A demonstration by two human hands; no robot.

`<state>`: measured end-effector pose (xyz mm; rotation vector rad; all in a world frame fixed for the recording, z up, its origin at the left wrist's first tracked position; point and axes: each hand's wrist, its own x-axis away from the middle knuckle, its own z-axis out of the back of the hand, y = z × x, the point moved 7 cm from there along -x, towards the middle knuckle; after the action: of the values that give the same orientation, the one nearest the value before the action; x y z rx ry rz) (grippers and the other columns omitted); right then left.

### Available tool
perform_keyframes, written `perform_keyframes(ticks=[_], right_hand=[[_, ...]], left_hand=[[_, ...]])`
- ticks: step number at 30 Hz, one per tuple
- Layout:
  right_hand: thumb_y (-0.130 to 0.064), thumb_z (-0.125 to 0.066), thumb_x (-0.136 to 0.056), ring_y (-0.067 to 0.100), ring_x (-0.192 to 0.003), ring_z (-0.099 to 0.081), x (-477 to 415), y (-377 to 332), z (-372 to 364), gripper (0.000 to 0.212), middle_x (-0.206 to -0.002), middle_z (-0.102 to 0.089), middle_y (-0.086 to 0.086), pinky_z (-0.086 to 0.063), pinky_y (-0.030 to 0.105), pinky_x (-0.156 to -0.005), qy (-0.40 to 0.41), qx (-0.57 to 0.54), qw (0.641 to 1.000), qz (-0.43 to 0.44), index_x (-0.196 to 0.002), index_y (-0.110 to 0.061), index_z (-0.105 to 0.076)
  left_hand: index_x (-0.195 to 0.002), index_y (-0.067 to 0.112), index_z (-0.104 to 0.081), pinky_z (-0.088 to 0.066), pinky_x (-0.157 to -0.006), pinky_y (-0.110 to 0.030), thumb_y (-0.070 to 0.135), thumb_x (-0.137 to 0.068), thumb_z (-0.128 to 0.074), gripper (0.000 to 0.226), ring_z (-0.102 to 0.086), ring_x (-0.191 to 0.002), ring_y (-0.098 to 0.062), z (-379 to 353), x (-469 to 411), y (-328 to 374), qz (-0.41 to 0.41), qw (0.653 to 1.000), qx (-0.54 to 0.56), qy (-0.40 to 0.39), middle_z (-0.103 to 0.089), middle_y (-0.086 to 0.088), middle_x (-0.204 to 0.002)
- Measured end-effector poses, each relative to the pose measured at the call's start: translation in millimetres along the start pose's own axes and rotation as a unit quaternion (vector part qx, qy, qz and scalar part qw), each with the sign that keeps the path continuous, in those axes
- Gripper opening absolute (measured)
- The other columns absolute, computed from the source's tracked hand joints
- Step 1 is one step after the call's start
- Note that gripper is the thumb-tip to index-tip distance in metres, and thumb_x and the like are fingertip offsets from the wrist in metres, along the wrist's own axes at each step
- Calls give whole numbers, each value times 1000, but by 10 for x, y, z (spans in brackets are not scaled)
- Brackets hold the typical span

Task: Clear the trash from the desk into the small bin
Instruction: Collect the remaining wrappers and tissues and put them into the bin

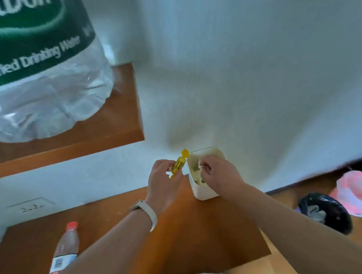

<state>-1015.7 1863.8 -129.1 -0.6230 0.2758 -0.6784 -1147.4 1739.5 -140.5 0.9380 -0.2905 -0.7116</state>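
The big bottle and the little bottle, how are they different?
The big bottle has a green label; the little bottle has a white and red one. The big bottle stands on the higher shelf, the little bottle on the desk. Both are clear plastic.

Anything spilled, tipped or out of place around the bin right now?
Nothing stands out. The small bin stands upright on the desk; the left hand pinches a yellow wrapper beside it, the right hand a white scrap over its opening.

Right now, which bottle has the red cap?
The small bottle on the desk, lower left; the big bottle on the upper shelf has a green label.
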Motion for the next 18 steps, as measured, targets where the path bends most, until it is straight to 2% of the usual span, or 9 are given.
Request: perform_keyframes(ticks=[4,8,12,15,18], right_hand=[[-16,-53,-89,15,-80,-55,-65,356,178,8,-88,-58,-10,-43,31,-69,-1,-17,1000,-7,-92,-18,-60],[-18,-54,-89,16,-83,-56,-118,572,189,6,-91,-61,-7,-47,34,-73,-21,-24,999,-4,-91,-19,-59],[-19,-55,-88,15,-83,-55,-179,714,161,8,-90,-57,-8,-43,32,-71,-29,-30,999,-4,-94,-20,-60],[-19,-54,-89,17,-82,-53,-190,767,138,6,-87,-55,-7,-42,32,-69,-35,-23,999,-5,-91,-17,-60],[-19,-54,-87,18,-79,-53,-166,825,104,6,-84,-55,-3,-42,34,-67,-48,-21,999,-7,-88,-15,-60]], left_hand=[[-97,26,-65,-40,-70,-9,17,-87,-68,14,-56,-91,0,-282,-77,178,20,1000,-4,-3,-57,9,-105],[-103,27,-64,-41,-69,-5,21,-88,-68,17,-54,-93,3,-527,-106,274,22,998,-34,-39,-55,12,-106],[-112,23,-66,-39,-74,-9,23,-89,-65,22,-55,-95,-6,-736,-94,288,31,993,-75,-81,-54,10,-110],[-120,20,-64,-48,-86,-25,24,-90,-64,31,-55,-101,-12,-844,-78,299,11,986,-126,-110,-55,6,-119],[-120,20,-66,-49,-92,-40,27,-89,-62,32,-56,-101,-19,-934,-70,320,-18,976,-181,-122,-58,4,-122]])
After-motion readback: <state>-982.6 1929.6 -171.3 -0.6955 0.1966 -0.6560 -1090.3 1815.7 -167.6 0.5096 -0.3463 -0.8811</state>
